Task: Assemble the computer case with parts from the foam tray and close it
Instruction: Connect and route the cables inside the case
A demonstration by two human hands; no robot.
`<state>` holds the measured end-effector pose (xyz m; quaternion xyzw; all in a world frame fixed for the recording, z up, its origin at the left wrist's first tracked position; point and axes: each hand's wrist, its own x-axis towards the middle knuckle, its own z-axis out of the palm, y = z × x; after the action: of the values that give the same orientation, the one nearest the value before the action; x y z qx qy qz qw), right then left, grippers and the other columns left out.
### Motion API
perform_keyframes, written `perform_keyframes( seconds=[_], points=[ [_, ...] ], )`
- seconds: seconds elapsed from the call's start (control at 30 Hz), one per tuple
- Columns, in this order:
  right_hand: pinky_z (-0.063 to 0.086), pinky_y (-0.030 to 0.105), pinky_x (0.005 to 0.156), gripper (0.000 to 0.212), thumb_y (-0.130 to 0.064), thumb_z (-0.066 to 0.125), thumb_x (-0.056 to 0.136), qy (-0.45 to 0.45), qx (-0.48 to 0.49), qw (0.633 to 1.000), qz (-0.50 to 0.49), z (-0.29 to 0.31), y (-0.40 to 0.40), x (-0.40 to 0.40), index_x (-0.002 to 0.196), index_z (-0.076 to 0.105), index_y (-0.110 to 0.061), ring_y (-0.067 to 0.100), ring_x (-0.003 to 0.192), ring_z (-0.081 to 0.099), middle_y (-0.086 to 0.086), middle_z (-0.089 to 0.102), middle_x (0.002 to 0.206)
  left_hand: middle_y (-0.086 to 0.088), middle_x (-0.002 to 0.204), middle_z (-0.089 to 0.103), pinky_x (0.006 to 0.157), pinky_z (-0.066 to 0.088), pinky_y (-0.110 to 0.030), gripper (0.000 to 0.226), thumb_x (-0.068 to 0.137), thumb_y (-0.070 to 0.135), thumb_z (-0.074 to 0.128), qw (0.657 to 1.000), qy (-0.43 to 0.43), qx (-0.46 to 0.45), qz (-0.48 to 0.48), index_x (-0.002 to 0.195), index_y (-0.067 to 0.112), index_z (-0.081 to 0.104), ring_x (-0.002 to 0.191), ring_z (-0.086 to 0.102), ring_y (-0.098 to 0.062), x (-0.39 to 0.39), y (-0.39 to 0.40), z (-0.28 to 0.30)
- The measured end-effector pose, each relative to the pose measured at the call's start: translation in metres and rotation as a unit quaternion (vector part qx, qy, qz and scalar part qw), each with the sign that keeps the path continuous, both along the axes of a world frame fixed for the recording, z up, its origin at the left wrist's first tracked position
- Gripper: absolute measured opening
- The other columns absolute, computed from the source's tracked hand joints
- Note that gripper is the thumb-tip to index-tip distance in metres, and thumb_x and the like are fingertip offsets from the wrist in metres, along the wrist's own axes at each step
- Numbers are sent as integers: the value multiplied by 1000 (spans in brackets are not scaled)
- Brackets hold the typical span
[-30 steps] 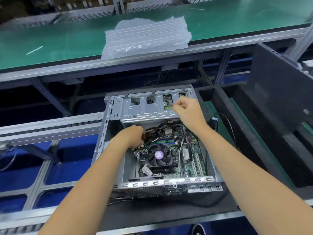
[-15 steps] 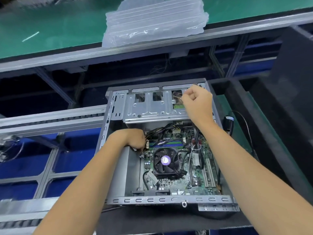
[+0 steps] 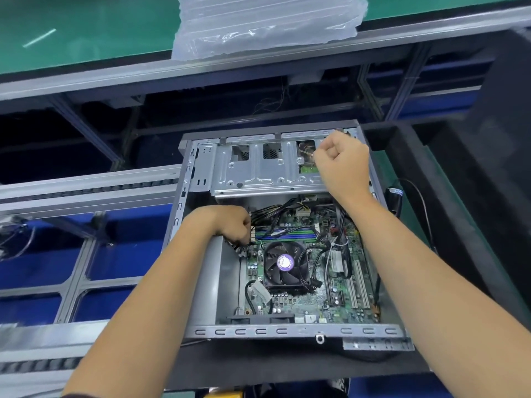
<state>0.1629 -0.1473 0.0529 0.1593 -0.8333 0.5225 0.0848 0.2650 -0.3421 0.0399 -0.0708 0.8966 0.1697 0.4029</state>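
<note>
The open computer case [image 3: 287, 331] lies on its side on the black foam tray [image 3: 287, 366]. Inside it I see the motherboard [image 3: 301, 305] with a black CPU fan [image 3: 283, 264], and a metal drive cage [image 3: 258, 170] at the far end. My left hand [image 3: 230, 224] reaches into the case's left side, its fingers curled round black cables [image 3: 240, 248] beside the memory slots. My right hand [image 3: 342, 162] is a closed fist over the right end of the drive cage. Whether the fist holds anything is hidden.
A clear plastic air-cushion sheet [image 3: 267, 21] lies on the green bench [image 3: 86, 33] beyond the case. Metal conveyor rails [image 3: 86, 185] run at the left. A dark panel [image 3: 502, 139] stands at the right, with a black cable and plug [image 3: 395, 196] beside the case.
The view has moved closer and lower over the case. My right fist has shifted slightly toward the cage's far right corner. My left hand stays at the cables.
</note>
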Motion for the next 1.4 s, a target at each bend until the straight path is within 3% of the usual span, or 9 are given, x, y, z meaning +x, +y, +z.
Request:
perform_keyframes(
  seconds=[0.23, 0.4, 0.57, 0.7, 0.8, 0.9, 1.0, 1.2, 1.4],
  points=[
    [35, 6, 51, 13, -4, 56, 80, 1, 4, 1000, -1, 1, 0, 2, 68, 57, -10, 7, 52, 40, 2, 47, 54, -1, 82, 64, 66, 43, -27, 24, 84, 36, 69, 999, 33, 4, 11, 89, 13, 64, 70, 53, -16, 6, -2, 5],
    [34, 7, 50, 11, -6, 56, 81, 1, 7, 1000, -7, 1, 1, 3, 71, 59, -9, 7, 52, 42, 2, 49, 55, -3, 90, 65, 70, 44, -29, 21, 94, 25, 54, 995, 82, 10, 56, 95, 8, 65, 79, 58, -20, 11, -7, 10],
    [37, 12, 53, 12, -6, 56, 82, 1, 11, 1000, -8, 0, 1, 3, 71, 58, -12, 4, 53, 42, -3, 48, 55, -18, 89, 71, 47, 35, -23, 23, 91, 14, 49, 994, 56, -11, 89, 92, 1, 68, 47, 43, -21, 14, -11, 16],
    [38, 15, 55, 15, -6, 56, 82, 2, 12, 1000, -6, 0, 1, 3, 70, 56, -15, 4, 53, 42, -4, 46, 54, 11, 57, 62, 53, 36, -19, 24, 87, 23, 56, 999, 31, -1, 26, 74, 14, 74, 50, 48, -9, 15, -1, 25],
    [42, 21, 58, 18, -7, 57, 81, 5, 8, 1000, -5, -1, 1, 2, 68, 54, -18, 5, 52, 42, -5, 46, 52, 16, 50, 56, 53, 37, -18, 27, 86, 28, 62, 999, 18, 23, -19, 62, 21, 71, 48, 46, -2, 19, 16, 33],
    [44, 22, 59, 21, -8, 58, 81, 6, 8, 1000, -4, -1, 1, 1, 65, 52, -21, 5, 50, 42, -6, 46, 50, 12, 73, 67, 66, 50, -26, 13, 83, 25, 65, 995, 2, -10, -103, 77, 19, 74, 65, 56, -6, 26, 37, 32],
    [43, 22, 58, 29, -8, 58, 81, 7, 5, 1000, -2, -1, 1, 0, 62, 48, -27, 4, 49, 40, -7, 44, 50, 2, 95, 67, 75, 49, -31, 24, 85, 26, 60, 984, -8, -83, -159, 104, 16, 71, 84, 58, -19, 32, 48, 31],
    [42, 22, 57, 31, -7, 58, 81, 7, 11, 1000, 0, -1, 1, 2, 61, 46, -28, 4, 49, 39, -9, 42, 49, -4, 112, 63, 77, 47, -32, 23, 89, 25, 49, 936, -47, -234, -259, 105, 14, 60, 86, 55, -25, 51, 76, 7],
    [42, 22, 56, 24, -8, 57, 83, 5, 28, 1000, 7, -3, 2, 2, 64, 51, -22, 3, 49, 39, -10, 42, 50, -3, 92, 62, 73, 46, -31, 39, 88, 52, 56, 950, -96, -181, -236, 92, 14, 66, 84, 58, -24, 57, 70, -2]
  ],
)
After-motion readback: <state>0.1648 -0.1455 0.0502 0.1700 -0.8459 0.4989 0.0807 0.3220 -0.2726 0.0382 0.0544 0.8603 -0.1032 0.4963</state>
